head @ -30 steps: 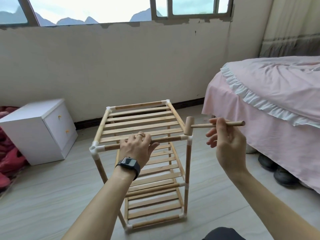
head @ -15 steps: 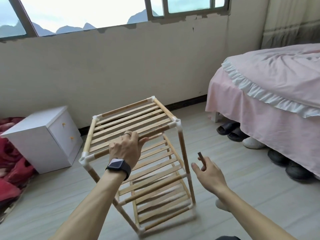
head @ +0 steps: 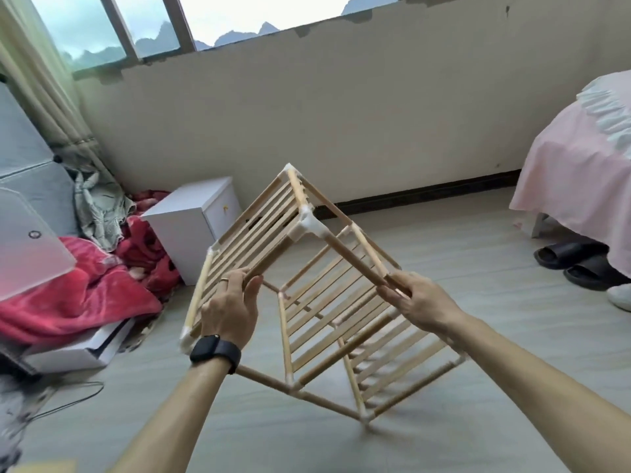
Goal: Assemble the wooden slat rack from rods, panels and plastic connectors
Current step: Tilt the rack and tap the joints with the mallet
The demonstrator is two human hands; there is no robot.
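Note:
The wooden slat rack [head: 259, 233] is tipped over to the right, lifted at one side and resting on a bottom corner [head: 365, 418] on the floor. White plastic connectors [head: 309, 227] join its rods. My left hand [head: 228, 308], with a black watch on the wrist, grips the front rod of the top slat panel. My right hand [head: 420, 302] grips the upright corner rod [head: 353, 259], which now slants down from the top connector. A darker wooden end shows at my right fingers; I cannot tell what it is.
A white bedside cabinet [head: 191, 227] stands behind the rack on the left, beside a red blanket [head: 85, 291] and clothes. A pink-covered bed [head: 573, 172] is on the right, with black slippers [head: 563, 257] and a white shoe [head: 621, 297] under it. A cable [head: 78, 394] lies on the floor.
The rack went from upright to tipped over on one bottom corner. My right hand came down from holding the wooden mallet and took the corner rod. The view swung left.

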